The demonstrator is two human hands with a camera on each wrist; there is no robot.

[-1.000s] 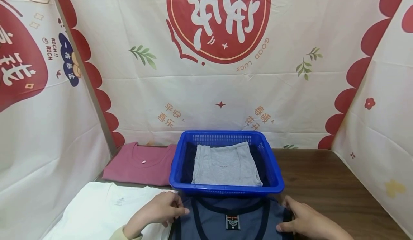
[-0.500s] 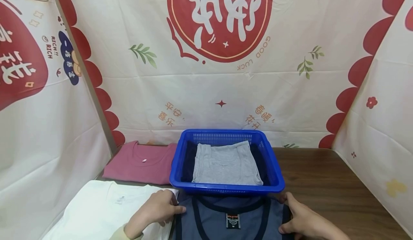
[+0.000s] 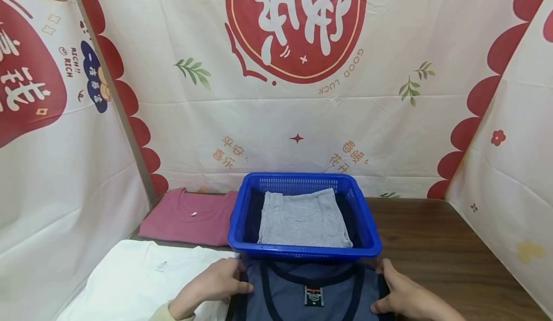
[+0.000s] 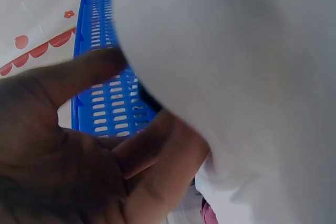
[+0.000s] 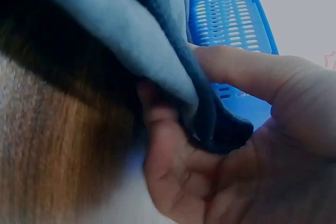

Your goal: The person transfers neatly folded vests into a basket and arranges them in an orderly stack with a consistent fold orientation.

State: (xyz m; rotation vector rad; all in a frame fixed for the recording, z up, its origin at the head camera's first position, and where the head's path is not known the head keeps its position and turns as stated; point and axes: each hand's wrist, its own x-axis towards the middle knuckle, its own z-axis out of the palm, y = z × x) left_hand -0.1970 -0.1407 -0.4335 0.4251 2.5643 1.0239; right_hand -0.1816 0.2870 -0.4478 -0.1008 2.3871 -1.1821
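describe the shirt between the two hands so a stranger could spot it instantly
On the wooden table, find the blue basket. Just in front of it, between the left hand and right hand, lies a slate-blue shirt. Its dark trim and black neck label set it apart from the white shirt and pink shirt.

Behind the table, which has a brown wood grain, I see a whitish back cloth with light creases. It carries a red badge with big white characters; along the badge's lower right edge curve the words GOOD LUCK. Green leaf sprigs are printed on both sides, and a small red star lower. Red scallops border it. The right side cloth shows a red flower.
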